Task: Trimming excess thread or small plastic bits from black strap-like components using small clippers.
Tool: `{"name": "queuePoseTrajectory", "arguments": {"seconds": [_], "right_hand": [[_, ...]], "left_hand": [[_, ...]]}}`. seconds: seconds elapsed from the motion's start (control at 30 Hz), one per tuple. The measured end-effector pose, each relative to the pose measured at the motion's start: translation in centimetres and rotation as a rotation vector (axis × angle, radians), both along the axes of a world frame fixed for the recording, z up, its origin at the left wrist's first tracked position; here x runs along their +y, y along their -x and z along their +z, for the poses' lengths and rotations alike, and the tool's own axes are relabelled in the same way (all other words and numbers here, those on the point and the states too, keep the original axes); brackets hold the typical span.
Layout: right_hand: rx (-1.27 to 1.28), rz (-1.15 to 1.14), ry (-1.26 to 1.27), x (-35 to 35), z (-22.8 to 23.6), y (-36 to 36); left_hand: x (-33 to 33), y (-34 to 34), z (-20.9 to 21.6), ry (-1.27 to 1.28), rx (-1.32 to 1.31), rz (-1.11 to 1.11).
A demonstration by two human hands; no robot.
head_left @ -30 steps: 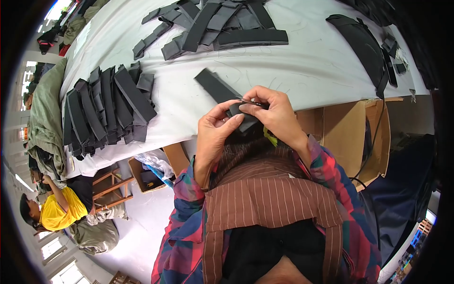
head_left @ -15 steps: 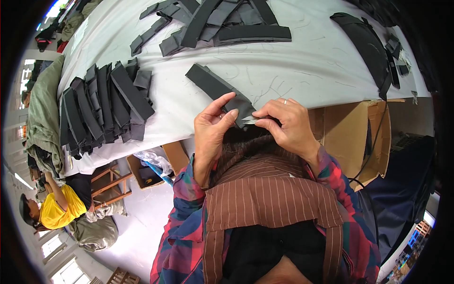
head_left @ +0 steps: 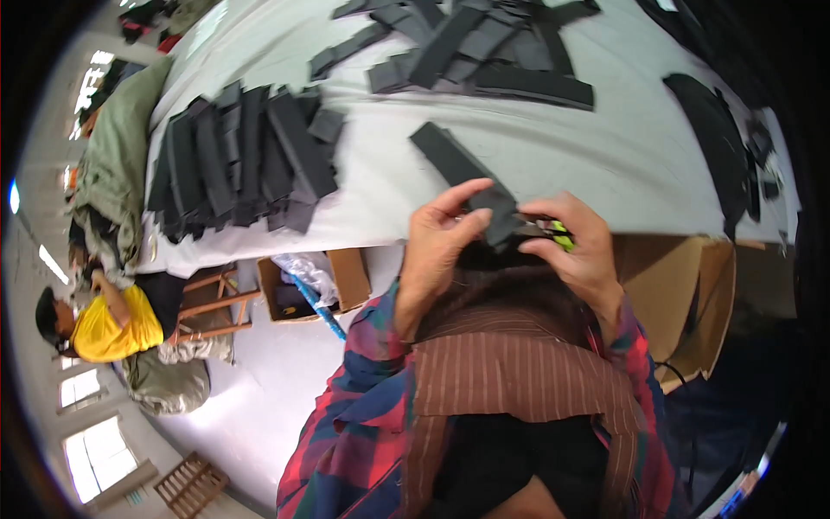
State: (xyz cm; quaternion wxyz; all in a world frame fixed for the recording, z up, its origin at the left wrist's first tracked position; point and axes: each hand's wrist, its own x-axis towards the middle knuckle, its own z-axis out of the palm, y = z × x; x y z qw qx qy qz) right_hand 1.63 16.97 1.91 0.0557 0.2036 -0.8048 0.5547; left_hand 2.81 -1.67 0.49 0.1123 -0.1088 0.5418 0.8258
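My left hand [head_left: 438, 242] pinches the near end of a dark grey fabric strip [head_left: 451, 157] between thumb and fingers. The strip's far end lies on the white-covered table. In my right hand [head_left: 581, 242] is a pair of thread snips [head_left: 561, 235] with a bright yellow-green part. Their metal blades touch or nearly touch the near end of the strip, just right of my left thumb; motion blur hides whether they are closed. Both hands are at the table's front edge, over my brown striped apron [head_left: 519, 372].
A row of dark strips [head_left: 212, 164] lies on the table at left, with a heap of more strips [head_left: 484, 43] at the back. A curved black piece [head_left: 713, 147] is at far right. Cardboard boxes [head_left: 350, 281] stand below the edge. A person in yellow [head_left: 117, 324] sits at left.
The whole view has swung, so the table and hands appear farther right. My right hand has turned, showing the snips' yellow-green part. The left hand keeps its pinch on the strip.
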Motion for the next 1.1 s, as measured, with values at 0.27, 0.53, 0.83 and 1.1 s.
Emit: {"name": "queuePoseTrajectory", "arguments": {"seconds": [0.27, 0.53, 0.83, 1.1], "right_hand": [[0.071, 0.102, 0.157, -0.2, 0.9, 0.7], [-0.382, 0.098, 0.467, -0.5, 3.3, 0.9], [0.197, -0.139, -0.144, 1.3, 2.1, 1.8], [0.419, -0.209, -0.343, 0.4, 1.4, 1.3]], "left_hand": [[0.2, -0.5, 5.2, 0.412, 0.126, -0.098], [0.5, 0.1, 4.9, 0.237, 0.31, -0.274], [0.7, 0.3, 2.4, -0.044, 0.122, -0.171], [0.9, 0.5, 2.1, -0.085, 0.073, -0.125]]}}
